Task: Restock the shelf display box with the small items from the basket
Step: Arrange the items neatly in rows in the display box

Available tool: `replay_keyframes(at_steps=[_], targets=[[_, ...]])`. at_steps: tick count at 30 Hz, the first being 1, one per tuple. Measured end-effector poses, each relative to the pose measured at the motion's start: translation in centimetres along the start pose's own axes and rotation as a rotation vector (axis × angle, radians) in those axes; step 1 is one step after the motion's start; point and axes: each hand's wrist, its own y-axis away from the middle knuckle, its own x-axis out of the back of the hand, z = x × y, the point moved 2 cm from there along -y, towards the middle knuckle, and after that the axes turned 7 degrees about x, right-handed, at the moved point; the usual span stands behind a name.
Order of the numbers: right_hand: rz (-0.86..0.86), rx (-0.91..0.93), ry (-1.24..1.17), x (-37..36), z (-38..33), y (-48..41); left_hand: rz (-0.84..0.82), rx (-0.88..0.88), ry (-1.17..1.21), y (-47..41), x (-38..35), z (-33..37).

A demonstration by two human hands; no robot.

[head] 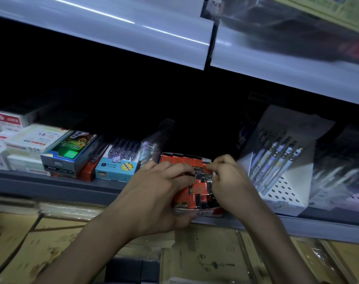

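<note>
Left hand: the left hand grips the display box from its left side, fingers curled over the top edge and reaching in among the contents, thumb tucked beneath the near rim.
Right hand: the right hand sits at the box's right side with fingers bent, forefinger and thumb pinching a small red packet over the middle of the box.
Hands together: fingertips of both nearly meet above the box; whether they touch cannot be told.
Display box: red cardboard, open on top, between the two hands on the shelf ledge, with its near rim at the front edge.
Contents: small red-and-black packets, a neat upright row at the far side, the nearer ones lying jumbled.
Left of the left hand: a light blue pen box just beside the knuckles, then a green-and-grey carton, then white boxes further off.
Right of the right hand: a white perforated pen stand with pens leaning in it, close to the wrist.
Above the hands: a pale price rail on the upper shelf.
Below the forearms: brown wrapped notebooks, blurred.
</note>
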Motion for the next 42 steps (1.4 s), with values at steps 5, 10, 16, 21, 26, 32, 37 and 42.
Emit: replay_keyframes(at_steps=[5, 10, 16, 21, 26, 32, 37, 42], targets=[[-0.054, 0.001, 0.061, 0.6, 0.2, -0.9, -0.006, 0.005, 0.008, -0.1, 0.0, 0.0], [0.103, 0.035, -0.031, 1.3, 0.3, 0.2, -0.013, 0.016, 0.006, 0.1, -0.1, 0.0], [-0.063, 0.052, -0.318, 3.7, -1.3, 3.0, 0.004, 0.012, 0.007, 0.2, -0.1, 0.1], [-0.051, 0.039, -0.403, 3.6, -1.1, 2.9, -0.001, 0.017, 0.022, 0.3, -0.1, 0.1], [0.127, 0.002, -0.435, 3.9, -0.3, 1.7, -0.02, 0.048, 0.045, 0.4, 0.3, 0.2], [0.267, -0.02, -0.019, 3.6, -0.2, -1.1, -0.016, 0.05, 0.066, 0.5, 0.4, 0.3], [0.197, -0.048, 0.058, 2.1, -0.1, -3.2, -0.003, 0.043, 0.073, 0.5, 0.4, 0.3], [0.189, -0.082, -0.006, 1.1, 0.2, -4.2, 0.0, 0.028, 0.094, 0.5, 0.3, 0.3]])
